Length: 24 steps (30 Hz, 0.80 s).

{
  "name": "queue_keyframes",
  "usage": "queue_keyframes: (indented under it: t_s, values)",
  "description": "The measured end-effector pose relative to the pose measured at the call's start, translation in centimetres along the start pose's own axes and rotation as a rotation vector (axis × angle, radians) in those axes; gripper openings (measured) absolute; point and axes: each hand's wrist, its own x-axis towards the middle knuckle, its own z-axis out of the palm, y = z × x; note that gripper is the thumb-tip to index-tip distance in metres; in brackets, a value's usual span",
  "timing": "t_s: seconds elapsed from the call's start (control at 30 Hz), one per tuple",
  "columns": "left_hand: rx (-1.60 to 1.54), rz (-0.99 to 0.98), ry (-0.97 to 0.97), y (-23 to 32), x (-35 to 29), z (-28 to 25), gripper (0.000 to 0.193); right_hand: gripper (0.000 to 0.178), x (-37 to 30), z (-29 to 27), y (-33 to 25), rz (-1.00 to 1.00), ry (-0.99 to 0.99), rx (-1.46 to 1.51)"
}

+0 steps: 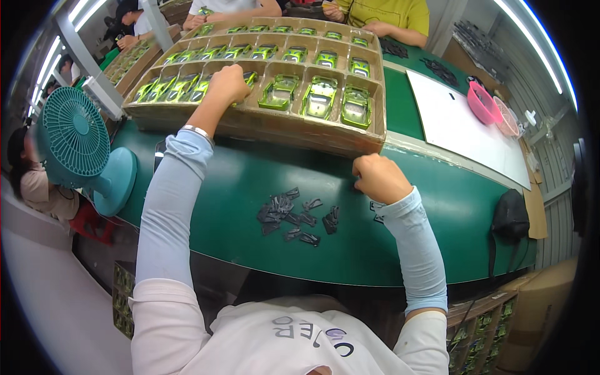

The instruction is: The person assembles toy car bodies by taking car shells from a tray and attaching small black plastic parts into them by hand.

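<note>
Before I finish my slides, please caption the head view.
Left hand over a box of green car shells, right hand near its corner.

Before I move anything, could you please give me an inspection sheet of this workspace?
Surface: green table, partly covered.
Job's things: compartmented cardboard tray holding green car-shaped shells; small black parts loose in front.
Clutter: teal fan left; black bag right; pink basket by the white board.
Hands: left hand at the tray's shells, right hand near its front right corner; what either holds is unclear.
Cables: nothing clearly made out.
Surroundings: other people beyond the tray.
</note>
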Motion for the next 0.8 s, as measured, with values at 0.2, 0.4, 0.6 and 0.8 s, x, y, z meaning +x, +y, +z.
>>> queue_keyframes:
  t_s: [0.2,0.4,0.6,0.8]
  values:
    - [-1.181,-0.292,-0.059,-5.3,-0.5,-1.9,0.021,0.020,-0.4,0.4,0.3,0.070,-0.194,0.204]
    - [-2.407,0.243,-0.426,-5.0,-6.4,-2.3,0.049,0.011,-1.7,-0.9,0.1,0.043,0.044,0.652]
    - [-2.297,0.181,-0.536,3.9,-17.3,0.2,0.067,0.009,-2.5,-2.6,-3.9,0.114,0.431,1.343]
    - [-2.194,0.192,-0.756,7.3,-18.7,0.9,0.069,0.011,-3.4,-1.5,-4.9,0.146,0.475,1.334]
